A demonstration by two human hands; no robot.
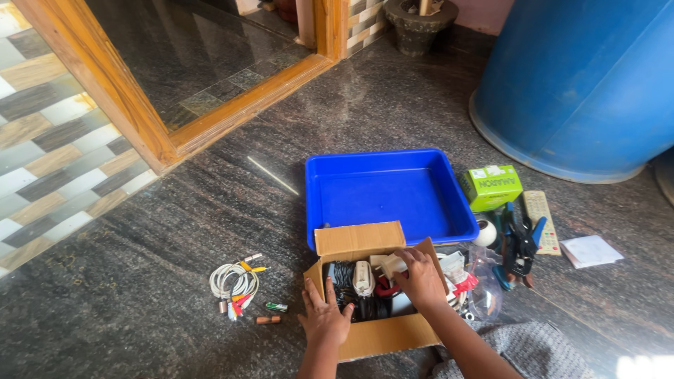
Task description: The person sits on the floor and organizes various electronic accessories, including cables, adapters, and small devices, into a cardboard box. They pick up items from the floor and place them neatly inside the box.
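Head view: cardboard box [372, 337] on dark stone floor, just before blue tray [390, 193], crammed with cables, white plugs. Right hand [420, 281] inside box, grip curled over white plug [390, 265]; whether clamped, cannot tell. Left hand [324, 317] flat, fingers spread, steadying box's near-left wall. Best lift one piece slowly, untangling cords. Coiled cable [235, 281] and batteries [269, 314] lie left.

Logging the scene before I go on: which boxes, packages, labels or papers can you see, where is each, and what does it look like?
Cardboard box: on the floor under both hands, brown, flaps open, holding cables and plugs.
Green box: right of the blue tray, small, rectangular, white label on top.
Folded paper: far right on the floor, white.
Clear plastic bag: right of the cardboard box, crumpled.
No screens or signs in view.
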